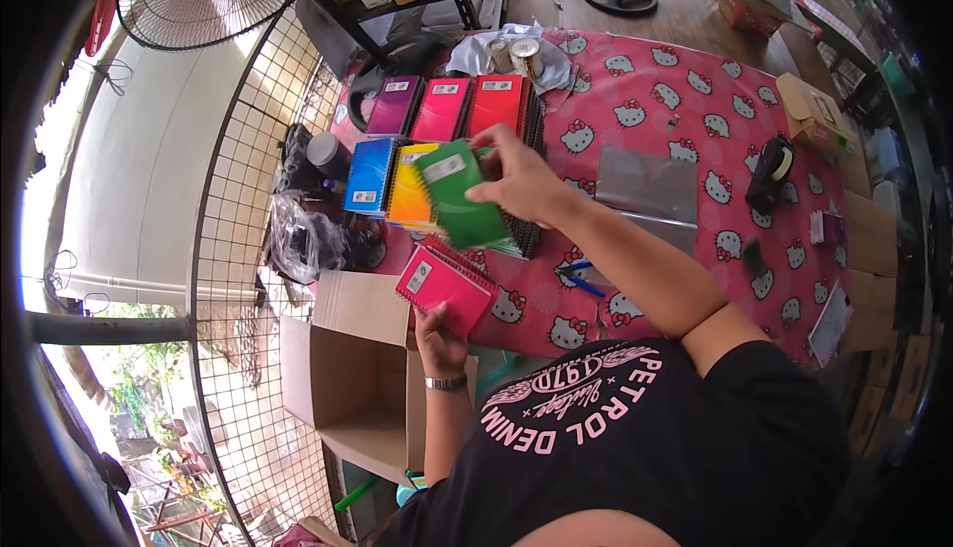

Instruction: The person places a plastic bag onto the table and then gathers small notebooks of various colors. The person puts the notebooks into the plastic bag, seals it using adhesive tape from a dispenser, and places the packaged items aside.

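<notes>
My right hand (516, 178) grips a green spiral notebook (465, 205), lifted and tilted over the front of the notebook stacks. Below it, my left hand (442, 343) holds pink-red spiral notebooks (449, 289) by their near edge, thumb on top; how many there are is hard to see. Behind stand stacks topped by a purple notebook (395, 105), a pink notebook (440, 110) and a red notebook (496, 102). In the nearer row lie a blue notebook (367, 176) and a yellow notebook (408, 188). What lies under the green notebook is partly hidden.
An open cardboard box (362, 378) stands left of my left forearm. On the pink patterned tablecloth (630, 70) lie clear plastic sheets (647, 185), blue-handled pliers (586, 284) and a black tape dispenser (769, 175). A wire-mesh barrier (233, 190) borders the left side.
</notes>
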The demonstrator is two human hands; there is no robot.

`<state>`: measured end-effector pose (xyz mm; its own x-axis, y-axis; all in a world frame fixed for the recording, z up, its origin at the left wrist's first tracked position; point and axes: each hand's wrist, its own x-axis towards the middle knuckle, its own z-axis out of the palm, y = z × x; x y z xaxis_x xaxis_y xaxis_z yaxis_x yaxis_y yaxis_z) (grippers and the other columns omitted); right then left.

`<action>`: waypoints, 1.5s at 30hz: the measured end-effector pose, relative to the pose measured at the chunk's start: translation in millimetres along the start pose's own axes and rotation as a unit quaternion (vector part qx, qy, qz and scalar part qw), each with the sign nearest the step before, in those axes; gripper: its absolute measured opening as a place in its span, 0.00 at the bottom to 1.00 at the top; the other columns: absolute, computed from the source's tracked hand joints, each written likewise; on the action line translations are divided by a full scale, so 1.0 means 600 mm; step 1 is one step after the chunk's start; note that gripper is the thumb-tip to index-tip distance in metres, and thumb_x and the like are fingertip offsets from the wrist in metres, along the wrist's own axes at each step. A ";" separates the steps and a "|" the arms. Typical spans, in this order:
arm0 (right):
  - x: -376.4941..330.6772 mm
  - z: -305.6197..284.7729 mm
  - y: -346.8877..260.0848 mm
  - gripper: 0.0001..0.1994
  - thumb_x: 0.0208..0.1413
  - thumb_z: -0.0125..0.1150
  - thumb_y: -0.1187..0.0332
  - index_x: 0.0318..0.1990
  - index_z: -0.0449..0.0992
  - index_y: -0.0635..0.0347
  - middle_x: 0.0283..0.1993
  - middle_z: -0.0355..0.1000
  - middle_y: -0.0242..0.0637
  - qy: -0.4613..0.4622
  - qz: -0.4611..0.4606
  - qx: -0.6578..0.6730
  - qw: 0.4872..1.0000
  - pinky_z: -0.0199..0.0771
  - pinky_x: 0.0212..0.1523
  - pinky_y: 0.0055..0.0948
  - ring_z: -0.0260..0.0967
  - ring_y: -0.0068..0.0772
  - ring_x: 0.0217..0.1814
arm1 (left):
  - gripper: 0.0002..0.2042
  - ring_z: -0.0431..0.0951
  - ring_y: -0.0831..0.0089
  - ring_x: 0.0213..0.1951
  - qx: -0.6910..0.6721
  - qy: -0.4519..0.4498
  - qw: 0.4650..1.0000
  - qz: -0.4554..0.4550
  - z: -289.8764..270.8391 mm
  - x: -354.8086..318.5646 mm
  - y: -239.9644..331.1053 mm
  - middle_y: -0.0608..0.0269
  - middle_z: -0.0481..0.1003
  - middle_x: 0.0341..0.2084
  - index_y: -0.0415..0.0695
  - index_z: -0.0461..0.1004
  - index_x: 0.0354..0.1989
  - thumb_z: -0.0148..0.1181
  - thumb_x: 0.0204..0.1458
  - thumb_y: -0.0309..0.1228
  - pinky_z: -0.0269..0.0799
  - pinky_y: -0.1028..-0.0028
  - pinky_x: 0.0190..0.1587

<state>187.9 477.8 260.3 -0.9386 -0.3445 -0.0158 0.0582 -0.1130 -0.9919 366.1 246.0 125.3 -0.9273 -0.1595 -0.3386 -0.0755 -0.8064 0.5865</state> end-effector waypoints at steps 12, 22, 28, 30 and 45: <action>0.140 0.082 0.076 0.31 0.43 0.70 0.52 0.49 0.70 0.65 0.50 0.67 0.43 0.131 -0.026 -0.596 0.792 0.69 0.50 0.40 0.66 0.41 0.52 | 0.12 0.80 0.62 0.39 -0.003 0.069 0.996 -0.054 0.022 -0.001 0.021 0.59 0.79 0.40 0.40 0.73 0.47 0.56 0.55 0.30 0.78 0.58 0.43; 0.136 0.085 -0.013 0.28 0.42 0.71 0.73 0.52 0.64 0.64 0.43 0.70 0.47 -0.131 0.073 -0.012 0.989 0.75 0.43 0.34 0.74 0.38 0.45 | 0.34 0.74 0.59 0.51 -0.005 0.051 0.998 0.024 0.041 0.005 0.047 0.54 0.71 0.53 0.42 0.63 0.60 0.55 0.53 0.56 0.73 0.53 0.50; 0.207 0.185 0.040 0.33 0.51 0.66 0.52 0.56 0.61 0.68 0.46 0.73 0.55 -0.118 -0.039 -0.407 0.905 0.74 0.47 0.42 0.73 0.52 0.47 | 0.36 0.72 0.58 0.54 0.018 -0.011 0.996 0.089 0.052 -0.010 0.054 0.56 0.69 0.55 0.44 0.59 0.64 0.53 0.53 0.58 0.71 0.55 0.53; 0.218 0.205 0.073 0.33 0.55 0.62 0.53 0.56 0.58 0.71 0.40 0.75 0.55 -0.019 -0.025 -0.418 0.908 0.74 0.46 0.46 0.73 0.56 0.46 | 0.31 0.73 0.58 0.52 0.054 0.033 0.995 0.071 0.010 -0.004 0.052 0.57 0.71 0.53 0.44 0.61 0.62 0.54 0.55 0.51 0.71 0.55 0.53; -0.244 -0.059 0.170 0.45 0.47 0.66 0.57 0.68 0.44 0.59 0.54 0.68 0.58 0.027 -0.031 -0.361 0.932 0.69 0.53 0.46 0.71 0.55 0.52 | 0.38 0.72 0.58 0.54 0.158 0.021 0.971 -0.179 0.093 -0.071 -0.138 0.59 0.69 0.57 0.47 0.58 0.64 0.51 0.53 0.63 0.67 0.54 0.58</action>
<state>319.0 549.6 157.3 -0.9493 -0.3089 0.0578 -0.2227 0.5314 -0.8173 391.4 351.5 132.5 -0.8055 0.0693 -0.5886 -0.5049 -0.6002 0.6203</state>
